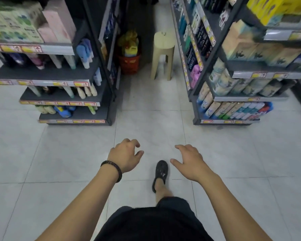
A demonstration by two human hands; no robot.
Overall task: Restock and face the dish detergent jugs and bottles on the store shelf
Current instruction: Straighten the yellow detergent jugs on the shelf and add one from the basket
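Left shelf unit: dark tiers, bottles upright and leaning, yellow price tags along the edges.
Left hand: above the floor, beaded bracelet at the wrist; grip empty, fingers loosely curled.
Red basket: far end of the aisle, holding yellow containers, too blurred to tell whether they are detergent.
Black shoe: on the floor between the hands.
Beige stool: just right of the basket.
Right hand: grip empty, fingers relaxed.
Right shelf unit: wrapped packs and boxes.
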